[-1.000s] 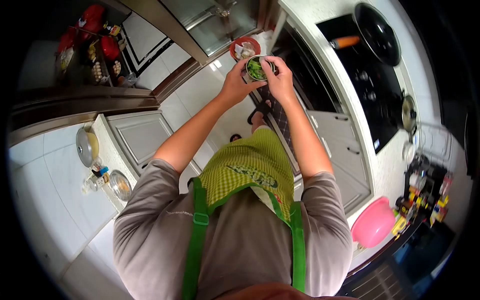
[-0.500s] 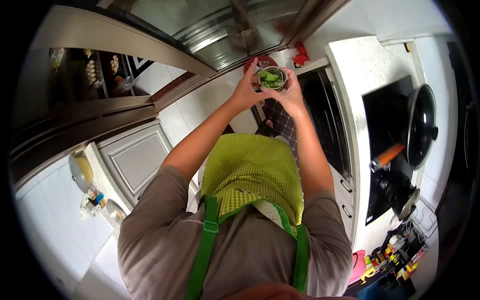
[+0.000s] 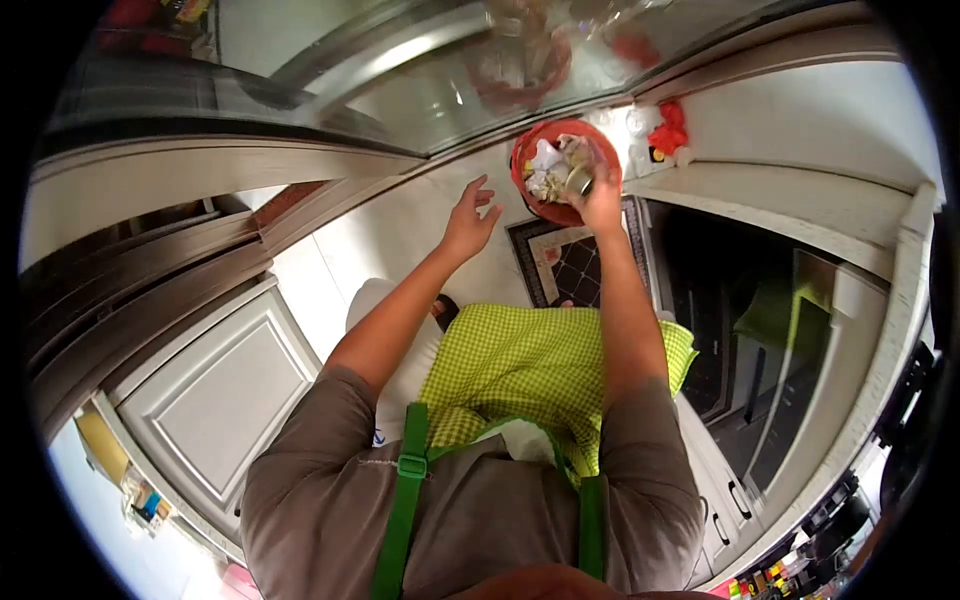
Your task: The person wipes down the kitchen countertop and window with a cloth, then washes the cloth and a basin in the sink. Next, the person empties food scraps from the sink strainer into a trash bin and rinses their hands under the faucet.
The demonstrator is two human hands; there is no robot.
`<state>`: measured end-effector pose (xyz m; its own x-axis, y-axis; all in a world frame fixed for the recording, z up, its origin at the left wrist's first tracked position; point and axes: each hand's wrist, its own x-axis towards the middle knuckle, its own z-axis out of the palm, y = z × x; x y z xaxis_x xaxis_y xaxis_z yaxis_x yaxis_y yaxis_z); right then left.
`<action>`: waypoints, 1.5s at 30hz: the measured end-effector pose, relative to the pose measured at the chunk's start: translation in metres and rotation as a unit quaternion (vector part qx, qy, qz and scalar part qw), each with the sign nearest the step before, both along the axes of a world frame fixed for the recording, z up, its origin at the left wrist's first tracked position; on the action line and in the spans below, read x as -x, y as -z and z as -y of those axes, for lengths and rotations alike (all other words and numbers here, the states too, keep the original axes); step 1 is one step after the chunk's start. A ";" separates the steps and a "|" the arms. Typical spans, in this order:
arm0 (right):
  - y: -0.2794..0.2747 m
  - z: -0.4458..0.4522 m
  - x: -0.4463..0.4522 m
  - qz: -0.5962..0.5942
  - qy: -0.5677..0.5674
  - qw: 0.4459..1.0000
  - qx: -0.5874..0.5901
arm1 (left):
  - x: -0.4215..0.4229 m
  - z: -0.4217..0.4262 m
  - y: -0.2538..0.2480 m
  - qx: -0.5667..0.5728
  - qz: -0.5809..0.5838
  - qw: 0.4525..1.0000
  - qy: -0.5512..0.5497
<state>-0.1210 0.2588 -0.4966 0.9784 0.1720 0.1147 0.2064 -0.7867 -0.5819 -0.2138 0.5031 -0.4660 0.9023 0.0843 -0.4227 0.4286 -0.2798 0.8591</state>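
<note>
My right hand (image 3: 601,205) grips a small round cup (image 3: 579,181) tilted over a red trash bin (image 3: 521,178). Crumpled white and pale waste (image 3: 548,172) fills much of the bin. The cup's inside does not show clearly from here. To the left of the bin, my left hand (image 3: 469,219) hangs in the air with its fingers apart, holding nothing.
A glass-paned door (image 3: 480,90) runs behind the bin. On the right stands a dark glass-fronted oven (image 3: 730,300) under a pale counter (image 3: 850,205). Red plastic (image 3: 669,128) lies beyond the bin, and a patterned mat (image 3: 540,250) lies before it.
I have bent lower toward the bin. My left hand has let go of the cup with green leaves, while my right hand has brought it down and tilted it over the bin.
</note>
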 end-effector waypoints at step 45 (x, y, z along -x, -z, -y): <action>0.021 -0.001 -0.006 -0.008 0.056 0.996 -0.067 | -0.044 0.006 0.011 -0.007 0.060 0.998 0.012</action>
<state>-0.1148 0.2596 -0.5180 0.9924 0.0452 0.1142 0.1117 -0.7187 -0.6862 -0.1695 0.4970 -0.4769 0.9480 0.0679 -0.3109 0.3165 -0.3017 0.8993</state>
